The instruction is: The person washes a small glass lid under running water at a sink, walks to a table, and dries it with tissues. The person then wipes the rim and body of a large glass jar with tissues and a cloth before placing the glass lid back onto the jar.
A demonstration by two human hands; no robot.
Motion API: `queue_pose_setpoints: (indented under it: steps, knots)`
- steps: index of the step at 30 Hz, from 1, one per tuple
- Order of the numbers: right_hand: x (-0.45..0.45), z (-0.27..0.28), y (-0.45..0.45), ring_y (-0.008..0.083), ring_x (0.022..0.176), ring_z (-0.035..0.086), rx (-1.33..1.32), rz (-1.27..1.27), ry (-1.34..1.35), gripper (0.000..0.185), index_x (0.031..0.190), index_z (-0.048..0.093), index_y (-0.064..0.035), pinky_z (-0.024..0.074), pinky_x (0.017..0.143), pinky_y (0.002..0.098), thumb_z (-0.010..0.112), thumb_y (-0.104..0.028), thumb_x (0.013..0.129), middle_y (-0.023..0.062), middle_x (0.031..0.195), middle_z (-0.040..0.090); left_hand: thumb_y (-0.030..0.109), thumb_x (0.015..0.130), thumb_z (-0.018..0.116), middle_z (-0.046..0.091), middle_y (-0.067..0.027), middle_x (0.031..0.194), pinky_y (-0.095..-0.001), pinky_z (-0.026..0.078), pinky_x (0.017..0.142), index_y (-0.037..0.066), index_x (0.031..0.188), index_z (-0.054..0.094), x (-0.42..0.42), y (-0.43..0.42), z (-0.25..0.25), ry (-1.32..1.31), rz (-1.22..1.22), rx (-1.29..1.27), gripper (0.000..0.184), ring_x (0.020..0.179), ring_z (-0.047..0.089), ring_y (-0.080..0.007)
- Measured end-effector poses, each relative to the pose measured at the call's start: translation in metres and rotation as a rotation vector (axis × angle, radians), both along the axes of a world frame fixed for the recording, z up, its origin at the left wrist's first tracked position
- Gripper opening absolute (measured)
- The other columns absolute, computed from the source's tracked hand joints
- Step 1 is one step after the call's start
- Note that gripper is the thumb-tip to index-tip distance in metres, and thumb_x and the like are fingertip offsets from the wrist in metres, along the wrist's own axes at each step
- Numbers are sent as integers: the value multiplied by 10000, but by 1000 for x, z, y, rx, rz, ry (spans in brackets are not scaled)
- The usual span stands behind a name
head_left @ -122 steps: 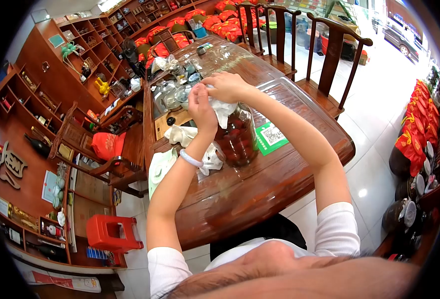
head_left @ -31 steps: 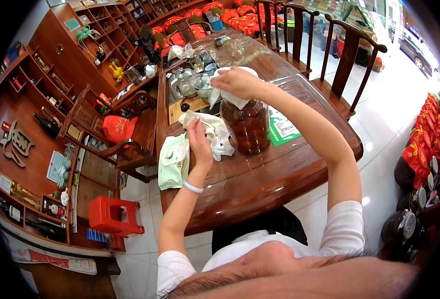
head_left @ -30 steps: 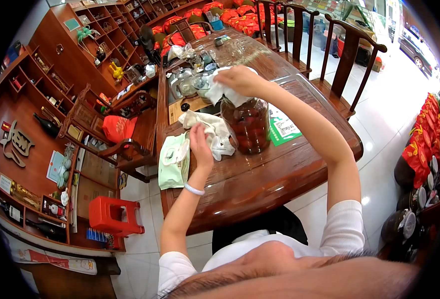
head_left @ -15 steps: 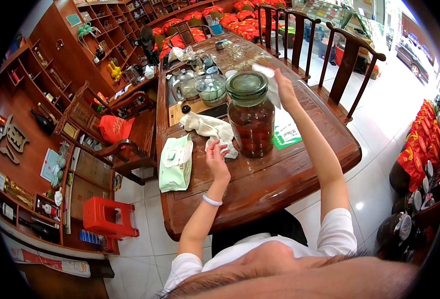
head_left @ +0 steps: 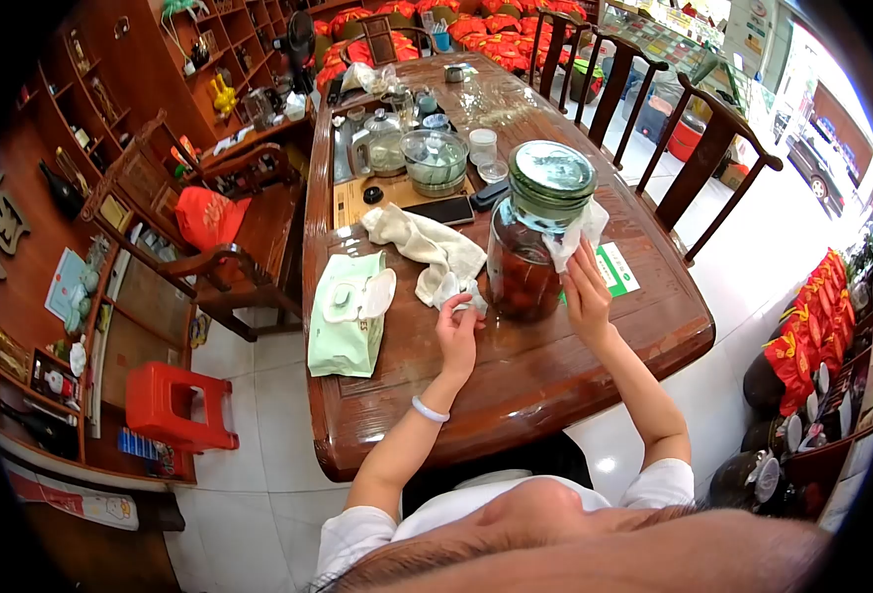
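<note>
A large glass jar with a glass lid and dark reddish contents stands upright near the table's front. My right hand holds a white wet wipe against the jar's right side, fingers extended over it. My left hand is curled at the jar's lower left, with a thin white wipe at its fingertips. Beyond that hand lies a crumpled cream cloth. A light green pack of wipes sits to the left, its lid flap raised.
A glass bowl, a glass teapot and a phone rest farther back on the wooden table. A green-and-white card lies right of the jar. Wooden chairs line the right side; a red stool stands left.
My right hand has come down from beside the jar's neck to its side with the wipe. My left fingers have curled and moved slightly right. The view has shifted.
</note>
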State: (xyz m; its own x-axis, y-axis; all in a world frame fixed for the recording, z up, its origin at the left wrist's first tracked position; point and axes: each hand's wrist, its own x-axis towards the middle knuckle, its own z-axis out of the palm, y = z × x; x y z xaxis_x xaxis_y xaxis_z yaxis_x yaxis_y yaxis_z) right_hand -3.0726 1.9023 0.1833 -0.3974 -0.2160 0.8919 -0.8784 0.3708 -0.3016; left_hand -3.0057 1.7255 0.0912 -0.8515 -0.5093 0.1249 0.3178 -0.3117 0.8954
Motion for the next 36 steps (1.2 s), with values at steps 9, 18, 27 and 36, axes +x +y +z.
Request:
queue_pose_setpoints:
  steps: [9,18,27,36]
  knots:
    - [-3,54,-69,307,1089,451,665,-13,169,194,887,589,39,362,896,386,555,-38,712,176,1029,554,75,811,505,558,-57,832,-220,448,538,11,954,491,5,-9,7,4,-16,64,158,629,533,-100]
    - [-31,56,-102,267,1038,473,1111,-230,320,138,765,607,-9,313,949,384,552,-102,679,146,949,564,67,820,515,566,-73,832,-223,448,498,6,952,484,2,-24,-1,-12,3,183,149,575,537,-113]
    - [-3,-1,2,255,1107,458,369,-113,180,264,1043,556,8,350,924,364,503,-30,787,127,1161,507,78,811,520,571,-79,845,-228,451,496,16,939,488,6,-16,3,-84,-33,214,146,574,541,-118]
    - [-154,20,25,180,934,551,-614,524,-1315,253,1052,538,25,451,799,294,459,-111,854,93,1017,576,99,819,499,574,-69,809,-238,455,509,31,930,504,7,-19,7,-144,-96,324,130,573,548,-128]
